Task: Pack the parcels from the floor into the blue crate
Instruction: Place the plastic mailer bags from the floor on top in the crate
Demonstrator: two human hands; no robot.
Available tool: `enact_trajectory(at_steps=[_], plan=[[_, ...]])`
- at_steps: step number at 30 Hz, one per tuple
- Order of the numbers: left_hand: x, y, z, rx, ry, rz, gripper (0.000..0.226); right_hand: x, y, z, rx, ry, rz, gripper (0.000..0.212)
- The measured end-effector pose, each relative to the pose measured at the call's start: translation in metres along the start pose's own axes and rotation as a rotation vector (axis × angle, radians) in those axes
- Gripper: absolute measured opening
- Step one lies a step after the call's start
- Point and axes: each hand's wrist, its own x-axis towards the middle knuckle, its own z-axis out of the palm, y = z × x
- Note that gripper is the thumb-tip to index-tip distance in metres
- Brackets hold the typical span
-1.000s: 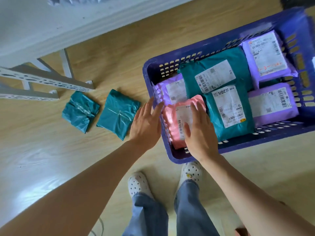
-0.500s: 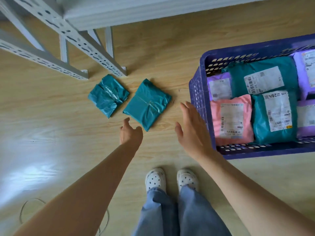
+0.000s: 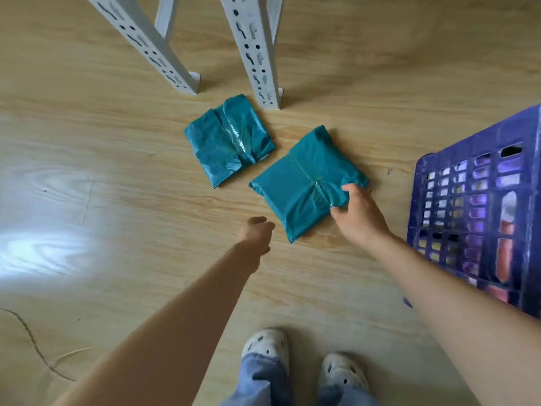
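Note:
Two teal parcels lie on the wooden floor. The nearer teal parcel is the larger one, and my right hand grips its right corner with curled fingers. The smaller teal parcel lies just behind it to the left, untouched. My left hand hovers near the larger parcel's front left edge with loosely curled fingers and holds nothing. The blue crate stands at the right edge; through its slotted wall I see pink and purple parcels inside.
Two white perforated shelf legs stand on the floor right behind the smaller parcel. My feet in white clogs are at the bottom. A thin cord lies on the floor at the lower left.
Both hands left the crate and moved left to the floor parcels. My right hand has taken hold of the larger teal parcel's corner. The view swung left, so the crate sits at the edge.

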Motion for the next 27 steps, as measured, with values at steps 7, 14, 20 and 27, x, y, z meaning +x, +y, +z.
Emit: enact_trajectory(at_steps=[7,14,20,27], plan=[[0.067,0.002,0.004,-0.185,-0.051,-0.018,0.044,0.089,0.012,0.01,0.019,0.063,0.114,0.066],[0.084,0.015,0.003,-0.241,-0.105,-0.029,0.027,0.12,0.011,0.006,0.054,0.096,0.117,0.067],[0.07,0.021,-0.007,-0.244,-0.107,-0.085,0.026,0.102,-0.001,-0.013,0.503,-0.08,0.305,0.068],[-0.005,0.018,-0.029,-0.427,-0.136,-0.211,0.047,0.038,-0.023,-0.036,0.568,-0.1,0.261,0.055]])
